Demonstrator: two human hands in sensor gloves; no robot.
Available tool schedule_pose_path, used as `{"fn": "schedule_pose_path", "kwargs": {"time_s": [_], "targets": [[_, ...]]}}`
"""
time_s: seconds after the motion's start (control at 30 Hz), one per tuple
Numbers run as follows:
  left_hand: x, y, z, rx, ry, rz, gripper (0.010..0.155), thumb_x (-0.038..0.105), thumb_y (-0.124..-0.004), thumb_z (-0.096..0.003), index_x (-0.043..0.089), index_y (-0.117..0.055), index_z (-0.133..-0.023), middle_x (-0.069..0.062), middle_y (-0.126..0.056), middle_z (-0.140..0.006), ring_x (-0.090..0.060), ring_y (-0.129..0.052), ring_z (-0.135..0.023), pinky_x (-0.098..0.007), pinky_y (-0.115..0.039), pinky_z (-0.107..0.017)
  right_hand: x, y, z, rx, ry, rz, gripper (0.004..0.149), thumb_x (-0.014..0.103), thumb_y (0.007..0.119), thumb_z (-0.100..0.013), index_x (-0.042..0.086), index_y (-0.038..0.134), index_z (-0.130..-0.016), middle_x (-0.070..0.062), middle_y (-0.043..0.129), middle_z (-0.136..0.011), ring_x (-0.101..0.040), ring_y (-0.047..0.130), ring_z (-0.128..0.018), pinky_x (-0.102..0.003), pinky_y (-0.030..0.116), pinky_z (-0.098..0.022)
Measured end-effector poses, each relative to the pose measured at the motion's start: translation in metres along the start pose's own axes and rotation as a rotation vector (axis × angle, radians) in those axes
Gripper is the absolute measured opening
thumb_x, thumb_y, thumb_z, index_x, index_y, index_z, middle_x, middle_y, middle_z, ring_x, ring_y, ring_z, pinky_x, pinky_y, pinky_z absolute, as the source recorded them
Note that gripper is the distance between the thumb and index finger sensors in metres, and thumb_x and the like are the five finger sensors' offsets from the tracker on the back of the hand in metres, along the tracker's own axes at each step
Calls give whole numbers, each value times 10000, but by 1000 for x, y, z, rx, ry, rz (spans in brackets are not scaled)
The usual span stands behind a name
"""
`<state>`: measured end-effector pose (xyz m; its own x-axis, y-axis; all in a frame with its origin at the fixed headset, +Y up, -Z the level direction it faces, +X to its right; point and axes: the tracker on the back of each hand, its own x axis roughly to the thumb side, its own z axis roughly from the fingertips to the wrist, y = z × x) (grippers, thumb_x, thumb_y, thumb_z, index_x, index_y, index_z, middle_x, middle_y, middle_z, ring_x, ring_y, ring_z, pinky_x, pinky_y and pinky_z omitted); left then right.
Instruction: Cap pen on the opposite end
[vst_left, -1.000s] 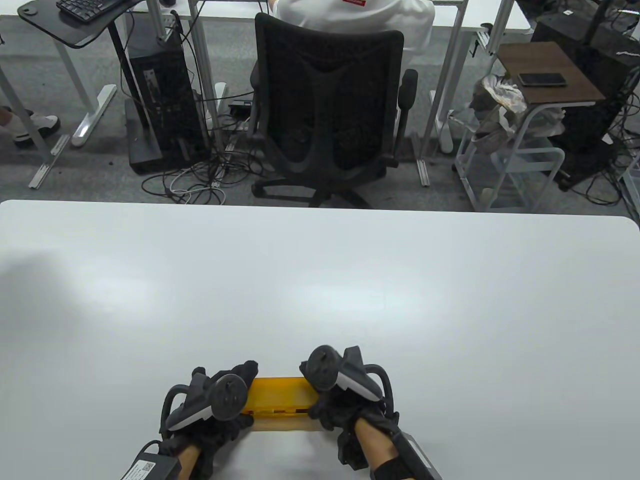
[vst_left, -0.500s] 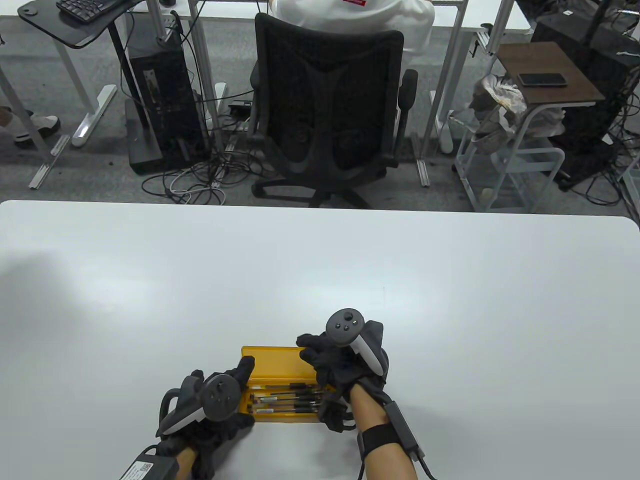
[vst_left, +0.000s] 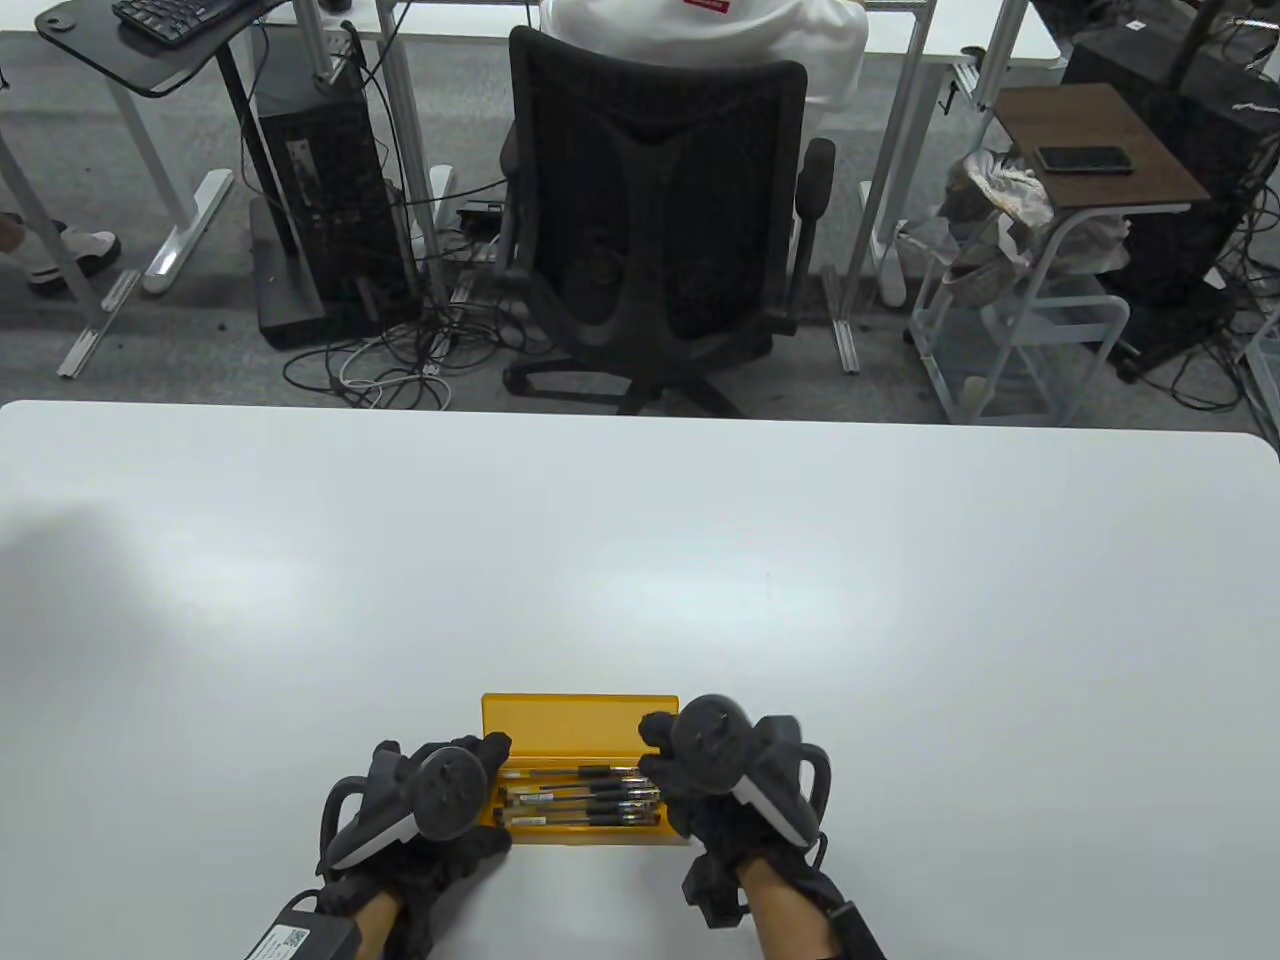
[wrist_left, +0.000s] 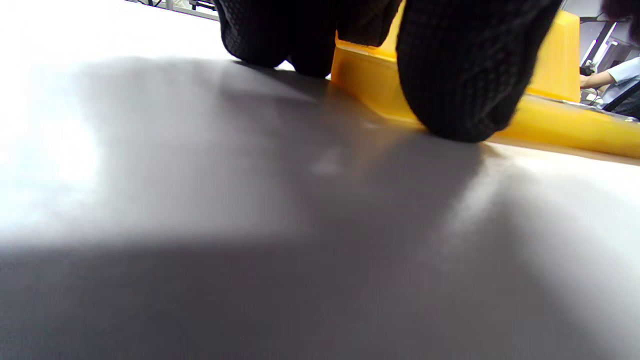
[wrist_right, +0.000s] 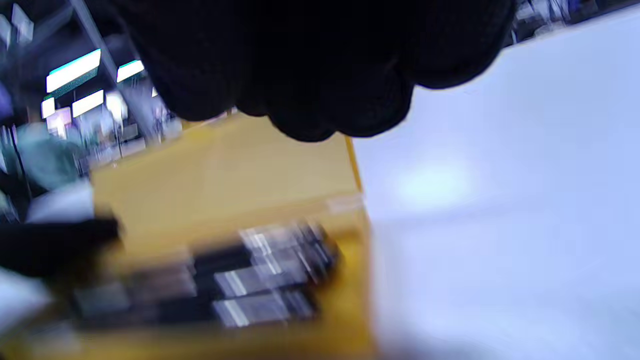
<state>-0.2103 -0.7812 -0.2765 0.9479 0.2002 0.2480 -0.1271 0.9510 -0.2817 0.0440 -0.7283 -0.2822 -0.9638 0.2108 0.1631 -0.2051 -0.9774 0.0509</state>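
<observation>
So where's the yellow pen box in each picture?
Table view: yellow box at bottom center, open, between both hands.
Left wrist view: box at upper right, behind the gloved fingers.
Right wrist view: box at lower left, blurred.
Shared landmark: the white table.

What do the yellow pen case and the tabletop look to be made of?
The pen case looks like translucent amber plastic: glossy, moulded edges, and light glows through its open lid. The tabletop seems a white laminate with a satin finish, showing soft, blurred glare; its core cannot be told.
</observation>
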Motion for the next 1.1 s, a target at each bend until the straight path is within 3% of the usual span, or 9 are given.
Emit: {"fn": "schedule_pose_path", "kwargs": {"time_s": [0.07, 0.13, 0.23, 0.27, 0.47, 0.57, 0.7, 0.8, 1.1], "targets": [[0, 0, 0, -2, -1, 1, 880, 425, -909, -431, 200, -441, -1141, -179, -528, -1175, -381, -541, -1070, -796, -280, -709, 16, 15, -1, 53, -59, 220, 459, 368, 876, -376, 274, 899, -825, -3, 994, -748, -238, 964, -630, -453, 826, -473], [1, 0, 0, -1, -1, -4, 878, 426, -907, -430, 199, -442, -1140, -179, -531, -1175, -381, -545, -1070, -797, -279, -709, 24, 21, -2, 31, -91, 247, 505, 391, 845, -381, 294, 859, -876, -18, 927, -886, -279, 898, -764, -497, 781, -545], [0, 0, 0, -3, -1, -7, 879, 430, -906, -431, 203, -439, -1141, -177, -531, -1174, -377, -545, -1072, -795, -280, -710, 27, 37, -4, 212, -90, 262, 573, 398, 801, -411, 292, 728, -969, -79, 726, -1028, -345, 756, -879, -571, 682, -617], [1, 0, 0, -3, 0, -8, 880, 431, -906, -431, 202, -438, -1141, -178, -530, -1174, -377, -544, -1071, -795, -281, -709, 28, 37, -2, 196, -92, 284, 560, 391, 767, -423, 305, 686, -971, -70, 675, -1042, -342, 725, -882, -559, 683, -621], [2, -1, 0, -8, -5, -13, 876, 436, -888, -444, 196, -418, -1144, -182, -511, -1177, -383, -528, -1075, -795, -274, -710, 34, 40, -2, 107, -137, 351, 541, 361, 778, -401, 294, 741, -937, -80, 746, -991, -337, 807, -831, -522, 734, -596], [2, -1, 0, -8, -4, -14, 877, 436, -888, -443, 196, -419, -1144, -182, -510, -1177, -383, -529, -1075, -796, -275, -709, 34, 42, -5, 170, -131, 362, 577, 363, 737, -413, 264, 671, -978, -84, 678, -1018, -335, 753, -851, -542, 696, -628], [3, -1, 0, -8, -4, -20, 879, 442, -885, -445, 192, -416, -1145, -184, -510, -1177, -386, -529, -1075, -797, -275, -709, 37, 44, -4, 151, -152, 398, 569, 354, 719, -422, 248, 679, -979, -105, 688, -1013, -350, 769, -840, -552, 697, -629], [3, -1, 1, -8, -4, -24, 879, 440, -883, -445, 189, -414, -1145, -188, -509, -1176, -387, -531, -1074, -797, -276, -708, 39, 42, -6, 227, -145, 418, 592, 392, 696, -438, 242, 632, -1007, -124, 644, -1040, -364, 734, -870, -565, 675, -642], [4, -1, 1, -12, -4, -31, 876, 436, -873, -449, 191, -404, -1147, -188, -498, -1180, -390, -524, -1077, -798, -272, -708, 40, 47, -12, 245, -130, 424, 587, 387, 686, -426, 235, 602, -987, -131, 621, -1025, -367, 716, -851, -566, 673, -646]]}}
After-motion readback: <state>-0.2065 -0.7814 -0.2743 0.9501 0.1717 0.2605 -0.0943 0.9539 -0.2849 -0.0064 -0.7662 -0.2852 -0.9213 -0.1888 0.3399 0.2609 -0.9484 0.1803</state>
